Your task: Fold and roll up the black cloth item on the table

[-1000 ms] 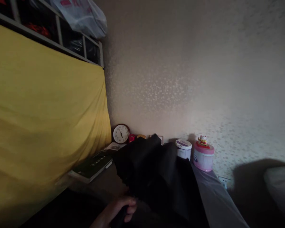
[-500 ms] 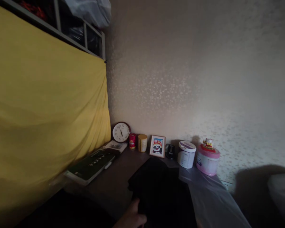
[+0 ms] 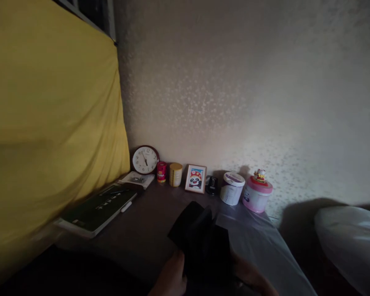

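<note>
Both of my hands are on a dark black cloth [image 3: 203, 238], which stands up in loose folds above the near part of the table. My left hand [image 3: 172, 273] is closed on its left side, the thumb against the fabric. At the cloth's right edge, my right hand [image 3: 249, 271] is blurred and dim, its fingers partly behind the black folds and closed on them. What kind of cloth item it is cannot be made out in this low light.
Along the wall stand a clock [image 3: 145, 159], a red can [image 3: 161, 172], a yellow canister [image 3: 175, 174], a framed panda picture [image 3: 195, 179], a black object [image 3: 212, 186], a white tub [image 3: 232, 189] and a pink tub [image 3: 257, 195]. Left lies a green book [image 3: 98, 210] beside a yellow curtain [image 3: 55, 123].
The view has shifted down and to the right. The black cloth has become narrower and more gathered, and my right hand has come into view at its right side.
</note>
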`<act>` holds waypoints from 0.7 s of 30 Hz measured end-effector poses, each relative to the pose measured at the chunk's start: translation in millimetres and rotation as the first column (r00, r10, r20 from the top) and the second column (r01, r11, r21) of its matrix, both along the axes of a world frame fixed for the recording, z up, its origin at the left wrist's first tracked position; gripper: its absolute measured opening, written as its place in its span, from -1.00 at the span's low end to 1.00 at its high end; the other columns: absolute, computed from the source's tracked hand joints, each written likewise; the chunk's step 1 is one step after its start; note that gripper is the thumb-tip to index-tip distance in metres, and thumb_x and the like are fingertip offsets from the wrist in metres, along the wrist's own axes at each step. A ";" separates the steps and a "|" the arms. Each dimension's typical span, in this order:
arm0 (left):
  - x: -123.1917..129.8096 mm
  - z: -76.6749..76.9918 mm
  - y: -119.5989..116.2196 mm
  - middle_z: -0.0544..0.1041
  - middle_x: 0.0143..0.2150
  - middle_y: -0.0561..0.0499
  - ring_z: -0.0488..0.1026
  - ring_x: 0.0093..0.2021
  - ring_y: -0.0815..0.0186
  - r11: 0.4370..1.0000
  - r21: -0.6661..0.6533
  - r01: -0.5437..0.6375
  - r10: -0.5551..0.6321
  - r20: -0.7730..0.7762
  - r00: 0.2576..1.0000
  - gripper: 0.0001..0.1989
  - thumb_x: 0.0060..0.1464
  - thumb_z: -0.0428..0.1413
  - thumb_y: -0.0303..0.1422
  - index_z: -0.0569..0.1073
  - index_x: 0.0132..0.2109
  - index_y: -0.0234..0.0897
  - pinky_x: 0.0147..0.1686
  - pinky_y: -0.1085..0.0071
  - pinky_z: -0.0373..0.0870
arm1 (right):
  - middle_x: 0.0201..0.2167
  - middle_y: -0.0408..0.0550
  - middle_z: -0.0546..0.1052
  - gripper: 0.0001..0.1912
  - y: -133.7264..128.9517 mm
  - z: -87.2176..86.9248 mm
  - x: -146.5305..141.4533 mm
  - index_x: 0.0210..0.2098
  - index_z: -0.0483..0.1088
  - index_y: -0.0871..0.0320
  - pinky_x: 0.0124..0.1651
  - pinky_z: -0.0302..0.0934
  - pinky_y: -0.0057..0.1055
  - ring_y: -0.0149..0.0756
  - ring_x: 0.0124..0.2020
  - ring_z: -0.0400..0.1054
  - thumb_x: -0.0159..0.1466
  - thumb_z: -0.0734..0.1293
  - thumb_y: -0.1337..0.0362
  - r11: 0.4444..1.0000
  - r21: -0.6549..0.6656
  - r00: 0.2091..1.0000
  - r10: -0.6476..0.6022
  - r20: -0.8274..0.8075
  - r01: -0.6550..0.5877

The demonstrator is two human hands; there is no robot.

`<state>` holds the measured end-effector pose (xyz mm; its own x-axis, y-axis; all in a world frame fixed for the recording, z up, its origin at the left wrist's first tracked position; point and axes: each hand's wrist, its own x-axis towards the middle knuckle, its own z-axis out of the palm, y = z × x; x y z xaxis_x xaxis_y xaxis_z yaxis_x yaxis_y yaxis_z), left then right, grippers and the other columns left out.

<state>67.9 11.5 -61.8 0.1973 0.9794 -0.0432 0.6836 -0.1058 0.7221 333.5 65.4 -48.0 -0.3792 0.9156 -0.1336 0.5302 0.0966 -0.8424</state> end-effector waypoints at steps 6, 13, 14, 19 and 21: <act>-8.0 4.4 -2.7 0.18 0.20 -0.22 0.22 0.15 0.16 0.997 -0.065 0.049 -0.053 -0.054 0.997 -0.32 -0.08 0.03 -0.37 0.09 0.23 -0.35 0.12 0.33 0.14 | -0.70 -0.15 0.32 -0.74 -21.9 -1.4 40.4 -0.59 0.38 0.20 -0.60 0.01 -0.56 -0.46 -0.65 0.18 0.01 0.20 0.14 0.985 -0.167 0.996 -0.035 0.082 0.048; -7.4 -2.3 -6.3 0.39 0.03 -0.24 0.37 0.00 0.12 0.977 -0.204 0.062 -0.082 -0.093 0.992 -0.27 -0.06 -0.02 -0.39 -0.03 0.28 -0.37 -0.02 0.26 0.26 | -0.60 -0.04 0.45 -0.68 -17.5 -7.1 84.9 -0.61 0.40 0.13 -0.48 0.17 -0.37 -0.20 -0.52 0.34 -0.06 0.23 0.01 0.939 0.067 0.909 -0.344 0.237 0.338; -4.8 -4.4 -7.8 0.41 0.00 -0.25 0.38 -0.01 0.09 0.979 -0.198 0.049 -0.080 -0.152 0.985 -0.26 -0.07 -0.01 -0.40 -0.02 0.28 -0.38 -0.03 0.23 0.26 | -0.54 -0.01 0.48 -0.68 -13.4 -1.4 83.4 -0.58 0.43 0.12 -0.39 0.21 -0.33 -0.16 -0.45 0.37 -0.03 0.22 0.00 0.907 0.208 0.882 -0.409 0.232 0.366; 0.7 -5.5 -15.1 0.46 -0.09 -0.20 0.41 -0.08 0.10 0.990 -0.112 0.082 -0.102 -0.192 0.976 -0.20 -0.08 -0.02 -0.42 -0.14 0.30 -0.36 -0.08 0.22 0.28 | -0.24 0.01 0.50 -0.64 0.3 46.9 36.8 -0.25 0.45 0.10 -0.20 0.25 -0.33 -0.18 -0.25 0.40 0.19 0.16 0.02 0.799 0.539 0.907 -0.397 0.141 0.266; -0.5 -4.3 -15.9 0.45 -0.07 -0.18 0.41 -0.07 0.14 0.990 -0.109 0.089 -0.106 -0.169 0.980 -0.16 -0.08 -0.01 -0.43 -0.22 0.31 -0.33 -0.07 0.27 0.29 | -0.21 0.02 0.48 -0.65 1.2 64.5 11.2 -0.20 0.42 0.11 -0.14 0.24 -0.35 -0.23 -0.22 0.38 0.26 0.12 0.07 0.755 0.634 0.936 -0.323 0.137 0.168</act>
